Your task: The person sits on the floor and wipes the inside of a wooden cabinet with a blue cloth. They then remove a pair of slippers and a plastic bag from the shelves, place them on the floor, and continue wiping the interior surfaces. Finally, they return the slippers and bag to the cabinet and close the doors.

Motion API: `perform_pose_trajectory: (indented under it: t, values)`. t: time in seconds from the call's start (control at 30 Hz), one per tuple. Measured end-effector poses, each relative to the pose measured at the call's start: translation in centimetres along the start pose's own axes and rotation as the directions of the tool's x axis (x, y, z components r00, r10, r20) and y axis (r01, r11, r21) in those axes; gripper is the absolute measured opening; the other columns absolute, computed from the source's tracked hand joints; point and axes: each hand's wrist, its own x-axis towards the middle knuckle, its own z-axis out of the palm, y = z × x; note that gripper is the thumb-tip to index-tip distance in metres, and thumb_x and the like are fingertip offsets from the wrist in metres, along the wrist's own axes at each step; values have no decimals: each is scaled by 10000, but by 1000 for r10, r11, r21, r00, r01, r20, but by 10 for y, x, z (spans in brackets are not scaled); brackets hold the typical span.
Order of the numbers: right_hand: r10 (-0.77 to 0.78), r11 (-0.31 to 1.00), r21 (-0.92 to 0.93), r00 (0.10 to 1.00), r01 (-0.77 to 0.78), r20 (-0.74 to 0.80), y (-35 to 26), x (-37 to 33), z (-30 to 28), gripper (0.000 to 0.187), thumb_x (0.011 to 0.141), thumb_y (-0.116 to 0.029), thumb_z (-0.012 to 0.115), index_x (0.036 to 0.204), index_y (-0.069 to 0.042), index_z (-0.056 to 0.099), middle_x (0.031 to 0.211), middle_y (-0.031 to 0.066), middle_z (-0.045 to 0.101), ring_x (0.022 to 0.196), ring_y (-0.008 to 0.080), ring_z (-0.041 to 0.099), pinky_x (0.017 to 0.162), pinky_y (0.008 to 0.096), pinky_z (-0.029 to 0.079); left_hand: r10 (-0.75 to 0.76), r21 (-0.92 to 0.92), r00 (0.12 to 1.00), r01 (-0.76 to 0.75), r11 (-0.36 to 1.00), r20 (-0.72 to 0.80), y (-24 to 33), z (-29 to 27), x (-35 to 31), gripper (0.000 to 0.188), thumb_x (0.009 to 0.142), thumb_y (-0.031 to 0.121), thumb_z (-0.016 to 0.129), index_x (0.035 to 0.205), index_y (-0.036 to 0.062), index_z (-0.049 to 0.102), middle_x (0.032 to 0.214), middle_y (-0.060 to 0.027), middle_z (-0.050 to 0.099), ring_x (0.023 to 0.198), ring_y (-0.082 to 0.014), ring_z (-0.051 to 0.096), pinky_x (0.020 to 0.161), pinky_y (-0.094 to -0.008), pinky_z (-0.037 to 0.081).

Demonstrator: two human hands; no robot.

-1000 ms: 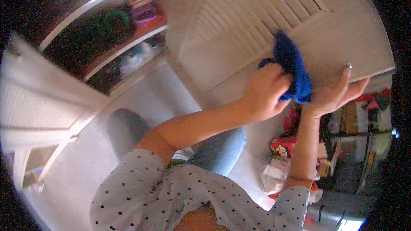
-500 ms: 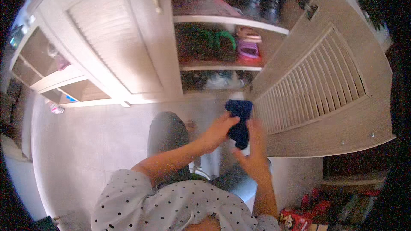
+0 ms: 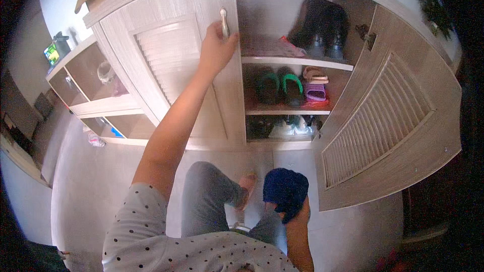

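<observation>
My left hand (image 3: 218, 48) reaches up with its fingers curled around the brass-coloured handle (image 3: 224, 19) of the cabinet's left door (image 3: 174, 15). This louvred wooden door appears closed. Low on the right, above my lap, a bunched dark blue cloth (image 3: 286, 187) lies over my right hand (image 3: 300, 215), which grips it from below. The cloth hides most of those fingers. Beside it, the right louvred door (image 3: 375, 126) of the cabinet stands swung wide open.
Inside the open cabinet, black boots (image 3: 325, 27) occupy the top shelf. Green-trimmed black clogs (image 3: 291, 86) and purple slippers (image 3: 316, 91) share the middle one, with clear plastic (image 3: 292, 126) below. Low open shelving (image 3: 103, 95) adjoins at left. A plant (image 3: 434, 12) is at far right.
My left hand has let go of the cloth and risen to the left door's handle. The cloth, now in my right hand alone, is lower in view. The view has shifted, showing more of the cabinet top.
</observation>
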Motion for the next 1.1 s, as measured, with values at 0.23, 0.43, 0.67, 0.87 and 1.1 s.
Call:
perform_pose_trajectory:
  t: [0.23, 0.43, 0.67, 0.87, 1.1]
  values:
    - [-60, 891, -407, 939, 204, 339, -8, 19, 9, 281, 812, -287, 455, 991, -72, 477, 994, 96, 529, 903, 251, 515, 743, 429, 444, -27, -34, 998, 29, 999, 49, 29, -31, -35, 197, 795, 92, 569, 938, -4, 475, 744, -30, 530, 632, -97, 502, 562, -222, 421]
    - [212, 964, -205, 952, -167, 222, 24, 29, 35, 489, 807, -400, 438, 1179, -83, 424, 1140, 142, 473, 992, 325, 485, 747, 480, 448, -139, -235, 990, 135, 963, -4, 106, -163, -125, 133, 828, 116, 517, 902, 29, 451, 681, -8, 461, 598, -77, 443, 531, -210, 376]
    - [393, 909, -238, 896, -343, 207, 76, 15, 105, 544, 774, -391, 486, 1198, -65, 387, 1158, 151, 455, 1019, 323, 475, 708, 471, 476, -42, 207, 922, 131, 970, -386, 93, -307, -180, 579, 779, 395, 549, 1114, -51, 396, 944, -112, 503, 821, -157, 494, 705, -283, 411]
    - [405, 846, -504, 822, -171, 401, 130, 42, 165, 504, 725, -199, 598, 1157, -26, 404, 1071, 162, 509, 910, 308, 545, 670, 403, 510, -182, 158, 852, 292, 943, -491, 82, -367, -179, 496, 801, 295, 549, 1141, -30, 392, 1034, -134, 486, 929, -204, 470, 795, -335, 386]
    - [258, 828, -551, 801, 105, 541, 193, 77, 266, 498, 715, -157, 624, 1146, -23, 414, 1025, 155, 526, 880, 277, 558, 712, 387, 501, -185, -62, 842, 179, 982, -507, 48, -420, -175, 556, 765, 318, 566, 1167, -15, 374, 1082, -133, 474, 991, -221, 453, 834, -349, 366]
